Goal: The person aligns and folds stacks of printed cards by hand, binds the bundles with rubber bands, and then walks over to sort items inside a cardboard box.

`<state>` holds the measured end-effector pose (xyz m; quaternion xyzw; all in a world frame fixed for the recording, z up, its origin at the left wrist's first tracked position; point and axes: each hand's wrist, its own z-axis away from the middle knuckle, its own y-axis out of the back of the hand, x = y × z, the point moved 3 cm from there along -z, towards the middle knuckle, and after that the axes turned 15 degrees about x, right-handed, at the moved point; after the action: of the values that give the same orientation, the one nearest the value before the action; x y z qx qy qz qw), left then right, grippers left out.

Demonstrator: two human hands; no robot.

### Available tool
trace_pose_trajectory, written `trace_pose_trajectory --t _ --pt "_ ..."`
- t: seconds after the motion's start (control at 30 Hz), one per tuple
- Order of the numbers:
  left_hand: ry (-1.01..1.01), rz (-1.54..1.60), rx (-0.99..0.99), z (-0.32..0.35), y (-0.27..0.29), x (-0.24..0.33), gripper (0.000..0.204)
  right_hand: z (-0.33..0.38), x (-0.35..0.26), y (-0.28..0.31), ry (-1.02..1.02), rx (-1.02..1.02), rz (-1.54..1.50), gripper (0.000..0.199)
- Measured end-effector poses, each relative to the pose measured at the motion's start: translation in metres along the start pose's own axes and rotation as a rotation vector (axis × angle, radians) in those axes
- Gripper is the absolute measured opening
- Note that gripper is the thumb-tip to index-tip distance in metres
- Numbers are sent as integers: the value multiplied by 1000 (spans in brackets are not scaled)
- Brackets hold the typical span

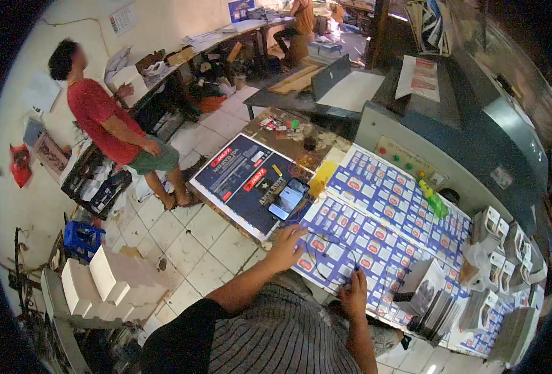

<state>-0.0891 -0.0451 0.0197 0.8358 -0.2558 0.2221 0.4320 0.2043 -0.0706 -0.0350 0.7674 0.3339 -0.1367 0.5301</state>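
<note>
We see our left hand point(285, 246) laid flat, fingers spread, on the near-left edge of the blue-and-white printed sheets point(382, 212) covering the tabletop point(301, 153). Our right hand point(354, 293) pinches a thin black cable point(329, 246) looping across the sheets. A phone point(288, 199) lies on a dark poster point(245, 181) to the left. Folded cartons point(500, 249) stand at right. A person in a red shirt point(95, 115) stands far left.
</note>
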Motion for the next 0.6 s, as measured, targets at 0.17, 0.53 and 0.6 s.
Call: trace_pose_trajectory --t 0.17,0.53,0.6 --pt "40 44 112 -3 19 0 43 7 3 0 0 -1 -22 61" --pt "-116 117 -98 -20 -8 32 35 2 -8 6 18 83 -14 55" --pt "-194 116 -270 1 -36 36 39 -1 -16 12 53 113 -54 57"
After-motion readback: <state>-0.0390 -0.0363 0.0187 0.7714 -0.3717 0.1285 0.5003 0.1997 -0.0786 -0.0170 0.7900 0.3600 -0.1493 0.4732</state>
